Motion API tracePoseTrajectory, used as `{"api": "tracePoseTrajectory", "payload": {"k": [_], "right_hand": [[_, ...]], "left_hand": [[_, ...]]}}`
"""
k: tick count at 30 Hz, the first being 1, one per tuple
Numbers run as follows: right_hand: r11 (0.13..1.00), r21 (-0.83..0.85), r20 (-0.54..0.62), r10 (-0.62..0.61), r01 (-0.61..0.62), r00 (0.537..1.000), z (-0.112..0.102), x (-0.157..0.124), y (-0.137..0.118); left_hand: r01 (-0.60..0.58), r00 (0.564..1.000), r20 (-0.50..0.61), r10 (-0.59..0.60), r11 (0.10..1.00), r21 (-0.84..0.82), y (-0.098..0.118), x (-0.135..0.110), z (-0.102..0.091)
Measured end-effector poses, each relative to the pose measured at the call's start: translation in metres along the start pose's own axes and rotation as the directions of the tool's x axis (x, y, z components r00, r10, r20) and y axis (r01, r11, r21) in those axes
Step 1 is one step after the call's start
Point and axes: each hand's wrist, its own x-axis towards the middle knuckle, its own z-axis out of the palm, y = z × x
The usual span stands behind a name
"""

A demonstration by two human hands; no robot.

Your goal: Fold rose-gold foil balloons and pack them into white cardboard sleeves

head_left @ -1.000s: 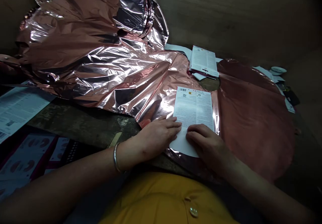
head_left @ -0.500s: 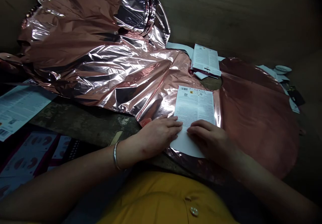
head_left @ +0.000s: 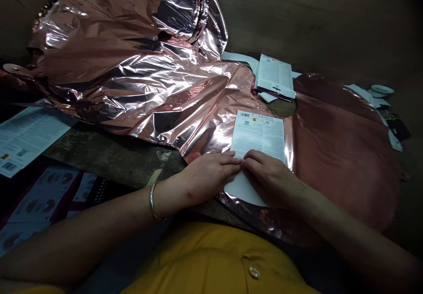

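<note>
A white printed packet with a barcode and small text lies flat on shiny rose-gold foil. Its lower part is plain white. My left hand rests palm down at the packet's left edge, fingers stretched out flat across it. From the right, my right hand lies over the packet's middle, fingers curled and pressed together, the fingertips close to those of my left hand. Whatever may be under the right fingers is hidden.
Similar printed packets are stacked behind the foil. Another printed sheet lies at left, above a box with several picture cards. A small white dish and a dark object sit at far right.
My right hand has slid slightly left and up the packet, bringing its fingertips up to my left hand's. The left hand stays flat in place. The whole view has shifted a little.
</note>
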Motion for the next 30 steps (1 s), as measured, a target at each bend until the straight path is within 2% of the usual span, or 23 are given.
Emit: {"api": "tracePoseTrajectory", "payload": {"k": [6, 9, 13, 17, 20, 22, 27, 30], "right_hand": [[0.955, 0.273, -0.054, 0.138, -0.118, 0.989, -0.018, -0.022, 0.011], [0.981, 0.188, -0.13, 0.081, -0.056, 0.988, -0.016, -0.024, 0.01], [0.996, 0.069, -0.082, -0.057, 0.063, 0.995, -0.005, -0.017, 0.006], [0.99, 0.023, -0.153, -0.133, 0.138, 0.979, 0.003, -0.022, 0.01], [0.994, 0.006, -0.2, -0.105, 0.109, 0.974, 0.007, -0.027, 0.013], [0.997, -0.004, -0.186, -0.08, 0.08, 0.979, 0.007, -0.027, 0.012], [0.991, -0.029, -0.138, -0.134, 0.131, 0.981, 0.002, -0.025, 0.008], [0.992, -0.004, -0.136, -0.124, 0.125, 0.983, -0.001, -0.026, 0.008]], "left_hand": [[-0.031, 0.998, -0.047, 0.03, 0.999, -0.021, -0.001, -0.002, 0.0], [-0.026, 0.998, -0.053, 0.026, 1.0, 0.002, -0.001, -0.002, 0.001], [-0.026, 0.998, -0.056, 0.028, 0.999, 0.041, -0.002, -0.003, 0.003], [-0.017, 1.0, -0.026, 0.017, 1.0, 0.012, -0.002, -0.003, 0.002], [-0.012, 1.0, -0.028, 0.012, 1.0, -0.009, -0.002, -0.002, 0.001], [-0.01, 0.999, -0.03, 0.01, 1.0, -0.009, -0.002, -0.002, 0.001], [-0.019, 0.999, -0.036, 0.018, 1.0, -0.009, -0.001, -0.002, 0.0], [-0.034, 0.998, -0.046, 0.033, 0.999, -0.011, -0.001, -0.002, 0.0]]}}
